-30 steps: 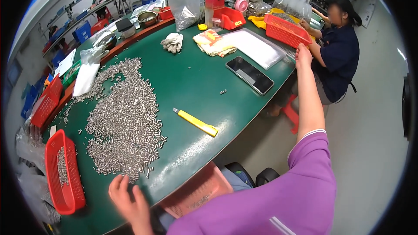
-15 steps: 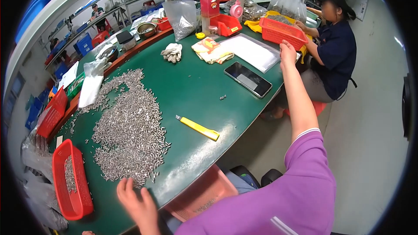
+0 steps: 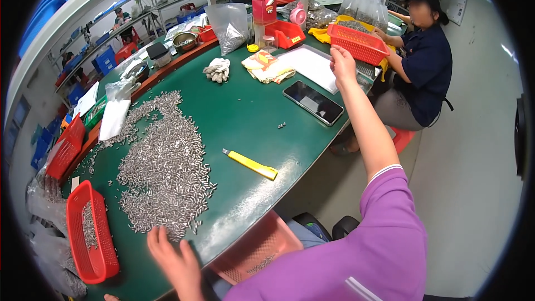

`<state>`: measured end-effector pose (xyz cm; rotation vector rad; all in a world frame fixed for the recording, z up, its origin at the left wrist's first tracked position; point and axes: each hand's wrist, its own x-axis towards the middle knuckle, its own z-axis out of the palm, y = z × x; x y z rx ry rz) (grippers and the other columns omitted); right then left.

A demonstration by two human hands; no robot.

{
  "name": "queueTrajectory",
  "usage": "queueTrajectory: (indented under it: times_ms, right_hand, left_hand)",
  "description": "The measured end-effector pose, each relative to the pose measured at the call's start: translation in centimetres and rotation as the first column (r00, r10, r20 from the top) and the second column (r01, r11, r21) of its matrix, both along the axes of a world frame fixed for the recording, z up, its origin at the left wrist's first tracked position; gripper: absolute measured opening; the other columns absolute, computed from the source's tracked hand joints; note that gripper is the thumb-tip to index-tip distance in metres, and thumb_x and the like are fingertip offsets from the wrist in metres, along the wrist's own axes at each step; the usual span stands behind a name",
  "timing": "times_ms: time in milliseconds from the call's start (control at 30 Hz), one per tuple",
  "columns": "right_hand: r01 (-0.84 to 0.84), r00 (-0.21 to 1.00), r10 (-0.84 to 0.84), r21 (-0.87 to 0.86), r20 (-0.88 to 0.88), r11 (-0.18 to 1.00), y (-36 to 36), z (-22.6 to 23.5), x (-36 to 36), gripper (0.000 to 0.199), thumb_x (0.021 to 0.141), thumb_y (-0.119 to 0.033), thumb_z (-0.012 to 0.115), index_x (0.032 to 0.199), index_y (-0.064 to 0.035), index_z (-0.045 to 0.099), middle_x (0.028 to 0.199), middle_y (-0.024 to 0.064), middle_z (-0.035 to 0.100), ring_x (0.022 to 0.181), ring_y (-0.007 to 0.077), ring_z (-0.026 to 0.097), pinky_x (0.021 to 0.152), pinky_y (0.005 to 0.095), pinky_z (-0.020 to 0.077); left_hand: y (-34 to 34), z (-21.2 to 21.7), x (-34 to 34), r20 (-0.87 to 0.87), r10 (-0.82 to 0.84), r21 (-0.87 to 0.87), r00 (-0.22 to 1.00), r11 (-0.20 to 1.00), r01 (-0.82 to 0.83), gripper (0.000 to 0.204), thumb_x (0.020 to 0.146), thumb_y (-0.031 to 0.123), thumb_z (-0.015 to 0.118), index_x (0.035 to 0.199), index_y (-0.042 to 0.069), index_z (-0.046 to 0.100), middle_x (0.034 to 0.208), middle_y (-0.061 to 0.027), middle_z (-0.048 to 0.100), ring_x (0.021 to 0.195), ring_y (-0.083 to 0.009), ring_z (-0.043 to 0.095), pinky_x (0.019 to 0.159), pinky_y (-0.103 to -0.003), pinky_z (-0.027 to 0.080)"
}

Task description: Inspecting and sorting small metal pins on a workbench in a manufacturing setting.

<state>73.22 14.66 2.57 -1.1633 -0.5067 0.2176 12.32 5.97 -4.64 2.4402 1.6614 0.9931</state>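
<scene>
A large pile of small silvery metal pins (image 3: 164,173) is spread over the green table. My left hand (image 3: 177,259) is at the pile's near edge, fingers apart and holding nothing I can see. My right arm reaches far across the table's right side. My right hand (image 3: 343,66) has its fingers bent together just in front of a red perforated basket (image 3: 359,43). Whatever its fingertips may pinch is hidden. Below that hand are a white sheet in clear plastic (image 3: 309,66) and a phone (image 3: 313,103). A yellow utility knife (image 3: 251,164) lies nearer me.
A co-worker (image 3: 426,67) sits at the right, hands by the basket. Another red basket (image 3: 93,234) with some pins stands at the left, and a pink one (image 3: 259,251) is below the table edge. Gloves (image 3: 217,70) and a folded cloth (image 3: 268,67) lie farther back.
My right hand has moved left along the front of the red basket and over the white sheet. The left hand stays at the pile. The whole view has shifted slightly.
</scene>
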Motion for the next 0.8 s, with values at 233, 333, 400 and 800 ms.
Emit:
queueTrajectory:
  times_ms: [233,333,400,800]
  right_hand:
    - [0.206,0.942,-0.134,0.216,-0.308,0.954,-4.1,-2.5,4.9,0.015,0.095,-0.023,0.068,0.102,-0.0101,0.066,0.079,-0.005,0.057,0.061,0.0039,0.049,0.052,0.0172,0.0408]
    - [0.188,0.956,-0.136,0.187,-0.261,0.964,-4.6,-4.2,4.3,0.02,0.099,-0.027,0.062,0.104,-0.0082,0.067,0.074,-0.0052,0.05,0.055,0.0042,0.042,0.047,0.0205,0.0342]
    - [0.188,0.97,-0.176,0.058,-0.168,0.98,-4.8,-5.8,3.5,0.027,0.101,-0.03,0.058,0.101,-0.0058,0.069,0.072,-0.0053,0.049,0.055,0.0051,0.041,0.047,0.0217,0.0322]
    - [0.009,0.998,0.005,0.249,-0.056,0.969,-5.9,-4.6,-2.0,0.049,0.106,-0.043,0.049,0.066,-0.0161,0.041,0.056,-0.0048,0.036,0.047,0.0069,0.032,0.044,0.0257,0.0222]
  left_hand:
    - [-0.1,0.0,0.0,-0.016,0.002,0.028,1.0,1.0,-0.001,0.054,0.091,0.008,0.06,0.142,-0.002,0.045,0.15,-0.0243,0.039,0.14,-0.044,0.036,0.117,-0.054,0.028]
    - [-0.1,-0.1,-0.2,-0.029,0.003,0.03,1.0,1.0,-0.002,0.052,0.092,0.008,0.06,0.141,-0.002,0.045,0.15,-0.0242,0.039,0.14,-0.0442,0.036,0.117,-0.054,0.028]
    - [0.1,-0.3,-0.3,-0.041,-0.007,0.041,0.999,0.999,0.009,0.051,0.093,0.008,0.059,0.141,-0.002,0.045,0.15,-0.0243,0.039,0.14,-0.0443,0.036,0.116,-0.055,0.028]
    - [-0.1,-0.1,0.2,0.019,0.013,0.078,1.0,0.997,-0.014,0.049,0.087,0.006,0.064,0.135,-0.001,0.052,0.143,-0.0237,0.046,0.135,-0.0433,0.042,0.112,-0.054,0.034]
